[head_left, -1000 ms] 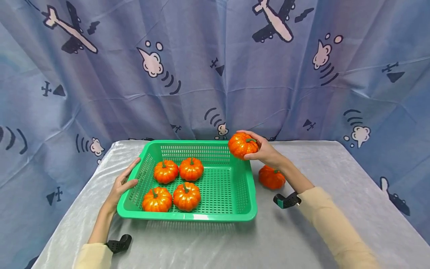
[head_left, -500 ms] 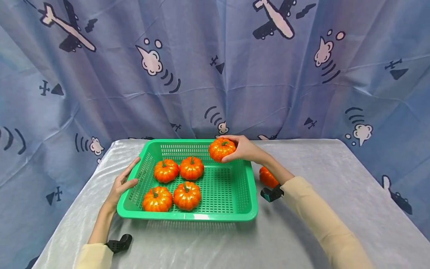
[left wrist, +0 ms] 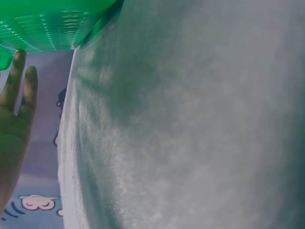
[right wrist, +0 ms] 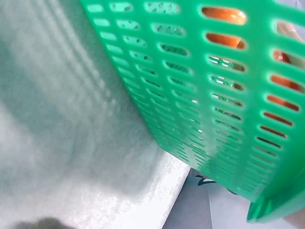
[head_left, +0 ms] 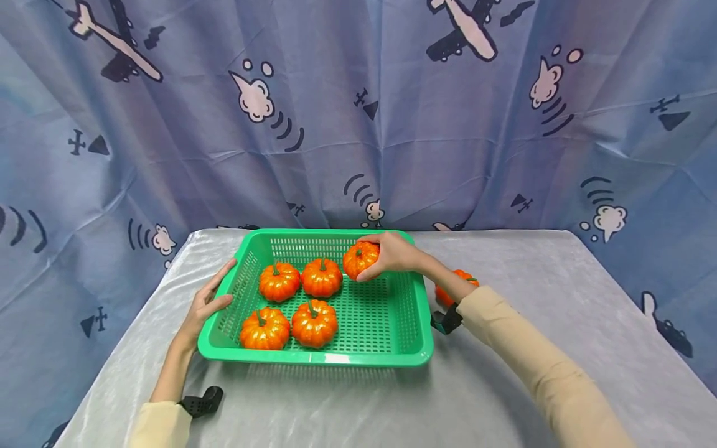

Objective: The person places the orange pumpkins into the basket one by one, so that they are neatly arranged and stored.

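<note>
In the head view my right hand [head_left: 394,253] grips a small orange pumpkin [head_left: 358,261] inside the back right part of a green plastic basket [head_left: 370,359]. Thumb and fingers lie on either side of it. Several similar pumpkins [head_left: 315,323] with green stems sit in the left half of the basket. My left hand [head_left: 203,309] rests against the basket's left rim with its fingers fairly straight. The left wrist view shows two fingers of the left hand [left wrist: 16,109] reaching up to the basket wall [left wrist: 52,24]. Through slots in the basket wall [right wrist: 190,86], the right wrist view shows orange patches.
Another pumpkin [head_left: 448,289] lies on the table just right of the basket, partly behind my right forearm. A pale shiny cloth [head_left: 515,274] covers the table. Behind it hangs a blue curtain [head_left: 336,137] with airplane prints. Black wrist cameras [head_left: 203,402] sit on both wrists.
My right hand has carried its pumpkin leftward over the basket's right side, then lowered it beside the back pumpkins. The left hand has stayed at the rim.
</note>
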